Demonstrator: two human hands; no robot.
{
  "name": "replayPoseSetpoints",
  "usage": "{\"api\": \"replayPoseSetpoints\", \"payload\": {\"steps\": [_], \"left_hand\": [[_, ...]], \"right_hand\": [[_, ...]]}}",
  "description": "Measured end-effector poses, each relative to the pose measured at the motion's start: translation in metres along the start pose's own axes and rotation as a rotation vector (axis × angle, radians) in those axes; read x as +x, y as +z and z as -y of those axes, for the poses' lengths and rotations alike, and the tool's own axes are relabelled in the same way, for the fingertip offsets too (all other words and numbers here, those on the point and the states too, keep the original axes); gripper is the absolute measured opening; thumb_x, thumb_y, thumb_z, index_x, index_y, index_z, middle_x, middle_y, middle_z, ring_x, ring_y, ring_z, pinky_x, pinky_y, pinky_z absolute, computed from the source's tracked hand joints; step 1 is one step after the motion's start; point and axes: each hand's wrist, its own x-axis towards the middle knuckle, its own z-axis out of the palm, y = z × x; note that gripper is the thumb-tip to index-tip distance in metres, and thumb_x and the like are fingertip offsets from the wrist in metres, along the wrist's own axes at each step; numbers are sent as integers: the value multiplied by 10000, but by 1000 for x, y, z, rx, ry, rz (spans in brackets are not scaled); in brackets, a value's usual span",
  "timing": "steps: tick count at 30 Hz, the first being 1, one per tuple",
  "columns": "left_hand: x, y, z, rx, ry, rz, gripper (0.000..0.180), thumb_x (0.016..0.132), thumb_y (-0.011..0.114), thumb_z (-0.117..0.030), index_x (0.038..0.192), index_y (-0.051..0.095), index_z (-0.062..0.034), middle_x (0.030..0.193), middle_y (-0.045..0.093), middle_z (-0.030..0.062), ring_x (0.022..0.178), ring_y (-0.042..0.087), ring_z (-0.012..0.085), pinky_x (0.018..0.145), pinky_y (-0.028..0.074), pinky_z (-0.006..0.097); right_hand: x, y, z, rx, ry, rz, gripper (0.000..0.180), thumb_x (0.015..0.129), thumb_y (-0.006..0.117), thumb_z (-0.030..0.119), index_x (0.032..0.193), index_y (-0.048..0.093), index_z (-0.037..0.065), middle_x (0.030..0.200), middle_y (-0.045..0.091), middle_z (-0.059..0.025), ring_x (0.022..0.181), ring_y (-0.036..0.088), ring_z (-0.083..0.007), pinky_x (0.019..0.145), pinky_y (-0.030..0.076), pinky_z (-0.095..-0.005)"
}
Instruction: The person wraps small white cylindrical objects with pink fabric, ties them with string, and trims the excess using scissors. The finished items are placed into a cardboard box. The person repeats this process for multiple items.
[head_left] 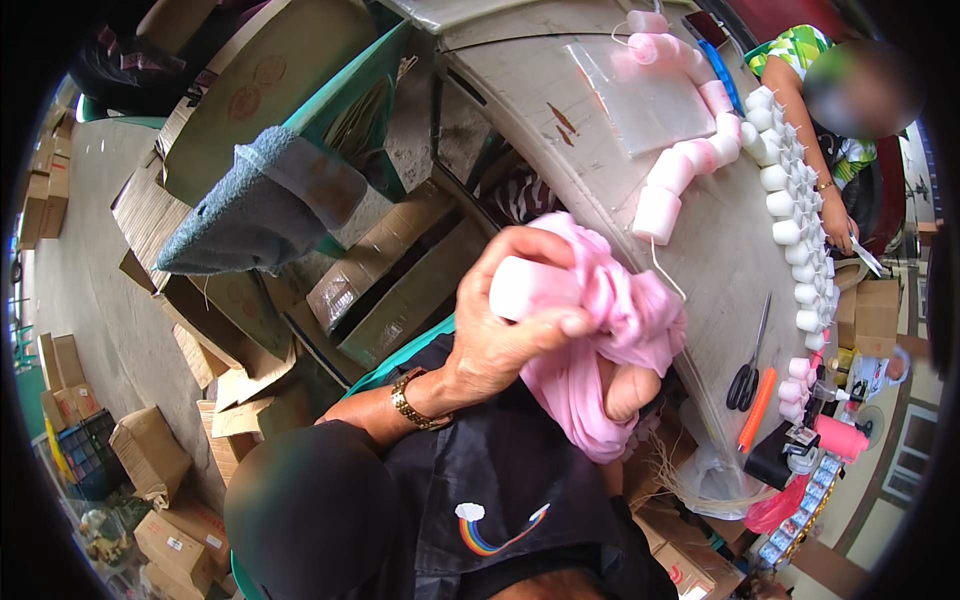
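Observation:
My left hand [485, 325], with a gold watch at the wrist, grips a pale pink candle [532, 290] in front of my dark apron. Its fingers curl around one side and the thumb presses the other. A bunched pink cloth [600, 370] lies against the candle. Most of my right hand [632, 392] is hidden in this cloth, with part of it showing at the lower right, closed on the fabric. Beyond the cloth, a string of pale pink candles [672, 172] lies curved across the table, joined by a white wick.
The table [620, 225] holds a clear plastic sheet [645, 95], rows of white candles [785, 205], scissors [745, 385] and an orange cutter [758, 410]. A co-worker's arm [825, 170] reaches in at right. A grey-blue towel [245, 205] hangs at left above cardboard boxes [390, 250].

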Motion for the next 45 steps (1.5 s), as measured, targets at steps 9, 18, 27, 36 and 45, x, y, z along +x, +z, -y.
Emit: {"api": "replayPoseSetpoints", "payload": {"steps": [9, 18, 27, 36, 45], "left_hand": [[-8, 19, -21, -19, -418, 16, 252, 770, 745, -112, 950, 589, -29, 814, 603, 36, 757, 574, 120, 696, 464, 262], [-20, 7, -7, 29, -385, 343, 186, 650, 747, -31, 790, 625, -30, 741, 621, 19, 675, 587, 108, 621, 454, 251], [-17, 12, 6, 8, -440, 566, 155, 613, 711, 0, 695, 587, -44, 678, 594, 19, 625, 583, 133, 581, 421, 265], [-7, 5, 7, -151, -561, 573, 200, 621, 780, -9, 716, 609, -54, 725, 627, 32, 675, 607, 134, 634, 462, 257], [-14, 11, 5, -152, -697, 545, 167, 612, 741, 8, 718, 625, -49, 737, 628, 10, 685, 591, 93, 611, 451, 235]], "right_hand": [[-15, -8, 18, -113, -41, -39, 338, 903, 607, 305, 1096, 483, 56, 1063, 551, -88, 1037, 537, -202, 930, 424, -379], [-27, -20, 66, -256, 160, -11, 354, 892, 611, 284, 1104, 481, 33, 1036, 557, -99, 993, 546, -207, 889, 434, -374], [-16, -19, 93, -389, 475, 74, 370, 882, 615, 264, 1112, 479, 9, 1009, 563, -109, 949, 556, -212, 849, 444, -369], [-3, -19, 94, -484, 708, 143, 386, 871, 619, 244, 1120, 477, -15, 982, 570, -119, 905, 566, -217, 808, 454, -363], [-6, -14, 89, -543, 816, 197, 402, 860, 623, 224, 1128, 475, -38, 955, 576, -129, 861, 575, -222, 768, 464, -358]]}}
